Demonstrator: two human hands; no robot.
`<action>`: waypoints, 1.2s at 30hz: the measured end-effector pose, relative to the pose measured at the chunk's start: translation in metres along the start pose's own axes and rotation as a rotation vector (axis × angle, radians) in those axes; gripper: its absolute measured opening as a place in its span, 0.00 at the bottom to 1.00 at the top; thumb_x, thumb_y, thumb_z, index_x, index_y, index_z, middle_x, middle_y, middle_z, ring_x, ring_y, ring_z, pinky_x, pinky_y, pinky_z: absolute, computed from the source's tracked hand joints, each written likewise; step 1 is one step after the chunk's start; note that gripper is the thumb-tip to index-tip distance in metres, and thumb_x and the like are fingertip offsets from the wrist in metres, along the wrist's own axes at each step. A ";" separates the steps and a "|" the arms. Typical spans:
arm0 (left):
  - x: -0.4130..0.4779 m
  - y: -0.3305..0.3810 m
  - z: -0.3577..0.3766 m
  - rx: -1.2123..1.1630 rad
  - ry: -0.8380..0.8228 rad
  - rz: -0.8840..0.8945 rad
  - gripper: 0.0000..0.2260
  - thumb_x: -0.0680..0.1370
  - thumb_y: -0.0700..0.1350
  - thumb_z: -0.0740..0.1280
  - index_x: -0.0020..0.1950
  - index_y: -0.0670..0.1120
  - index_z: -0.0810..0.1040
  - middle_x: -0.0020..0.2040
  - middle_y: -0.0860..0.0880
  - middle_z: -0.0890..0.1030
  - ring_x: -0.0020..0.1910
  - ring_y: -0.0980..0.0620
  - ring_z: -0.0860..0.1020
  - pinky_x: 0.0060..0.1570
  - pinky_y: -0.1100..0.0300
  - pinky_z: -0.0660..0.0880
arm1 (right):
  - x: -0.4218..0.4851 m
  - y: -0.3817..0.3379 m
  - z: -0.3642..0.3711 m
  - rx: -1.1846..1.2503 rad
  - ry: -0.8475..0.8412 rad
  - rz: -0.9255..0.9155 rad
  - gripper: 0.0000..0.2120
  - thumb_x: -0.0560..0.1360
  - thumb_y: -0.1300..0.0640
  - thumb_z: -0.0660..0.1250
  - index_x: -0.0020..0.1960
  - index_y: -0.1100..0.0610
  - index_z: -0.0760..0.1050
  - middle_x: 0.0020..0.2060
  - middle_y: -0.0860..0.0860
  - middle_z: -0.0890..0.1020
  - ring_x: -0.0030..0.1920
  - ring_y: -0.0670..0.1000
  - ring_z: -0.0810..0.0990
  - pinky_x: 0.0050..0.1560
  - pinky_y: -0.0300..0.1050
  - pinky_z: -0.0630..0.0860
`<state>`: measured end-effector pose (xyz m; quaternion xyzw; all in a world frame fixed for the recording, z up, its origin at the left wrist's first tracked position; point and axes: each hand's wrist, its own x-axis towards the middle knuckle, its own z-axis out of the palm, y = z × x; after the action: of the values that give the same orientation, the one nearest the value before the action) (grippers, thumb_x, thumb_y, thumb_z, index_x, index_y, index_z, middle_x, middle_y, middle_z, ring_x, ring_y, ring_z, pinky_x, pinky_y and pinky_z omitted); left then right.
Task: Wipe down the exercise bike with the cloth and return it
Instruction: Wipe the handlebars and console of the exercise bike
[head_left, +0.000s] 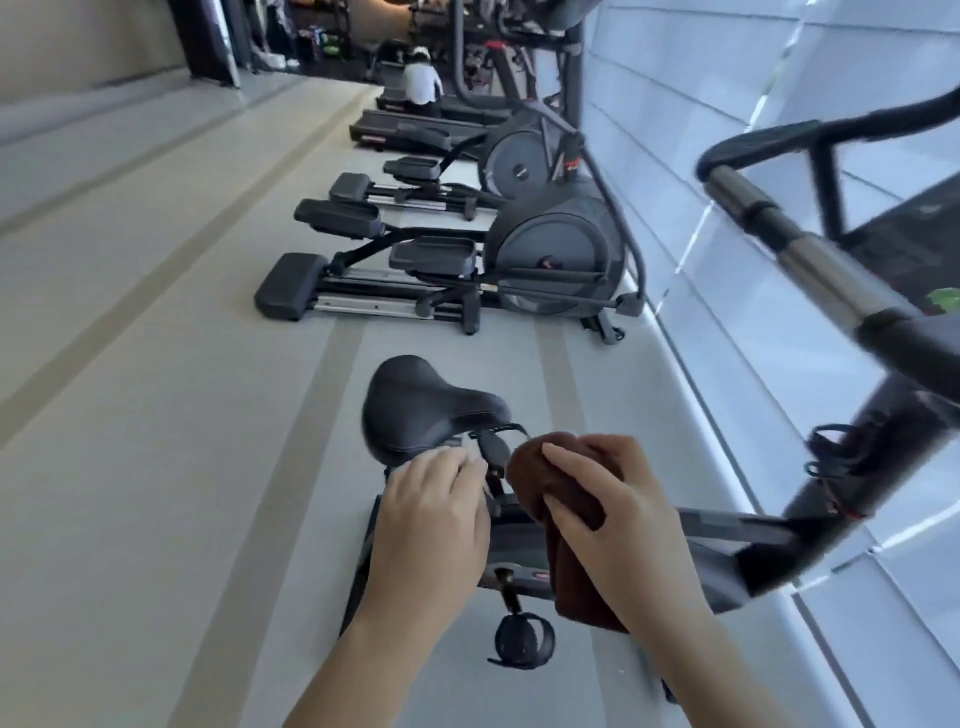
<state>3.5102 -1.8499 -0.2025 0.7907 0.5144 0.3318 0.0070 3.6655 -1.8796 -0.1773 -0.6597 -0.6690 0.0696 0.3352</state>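
Cloth, brown, gripped by right hand against exercise bike
Judged soft, light, best held bunched; left hand curled beneath saddle, grasp cannot be told

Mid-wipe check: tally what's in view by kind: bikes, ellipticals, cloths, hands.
Exercise bike: 1
Elliptical trainers: 2
Brown cloth: 1
Hands: 2, left hand and right hand
Total: 6

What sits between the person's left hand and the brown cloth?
In the head view, a black lever under the saddle fills the narrow gap between the left hand and the brown cloth, which the right hand grips.
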 end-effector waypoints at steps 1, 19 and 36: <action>-0.001 -0.019 -0.006 0.011 -0.005 -0.018 0.11 0.65 0.33 0.73 0.47 0.39 0.82 0.45 0.44 0.82 0.46 0.44 0.80 0.46 0.52 0.76 | 0.005 -0.013 0.015 -0.005 -0.021 -0.014 0.19 0.68 0.61 0.73 0.57 0.50 0.78 0.56 0.51 0.75 0.51 0.57 0.77 0.47 0.50 0.77; 0.032 -0.317 -0.091 0.060 -0.081 0.022 0.11 0.65 0.34 0.74 0.46 0.39 0.81 0.45 0.43 0.82 0.46 0.43 0.80 0.46 0.51 0.76 | 0.100 -0.215 0.240 -0.038 -0.165 0.029 0.16 0.72 0.55 0.68 0.58 0.45 0.77 0.57 0.49 0.73 0.55 0.55 0.72 0.47 0.52 0.76; 0.304 -0.435 0.015 -0.055 -0.158 0.343 0.11 0.68 0.36 0.72 0.50 0.40 0.80 0.48 0.44 0.82 0.49 0.44 0.79 0.50 0.51 0.75 | 0.354 -0.177 0.331 -0.055 -0.007 0.265 0.16 0.72 0.58 0.68 0.59 0.47 0.77 0.57 0.50 0.74 0.55 0.55 0.74 0.50 0.47 0.75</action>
<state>3.2425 -1.3911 -0.2105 0.8900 0.3605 0.2788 0.0122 3.3721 -1.4563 -0.2100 -0.7509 -0.5788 0.0973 0.3027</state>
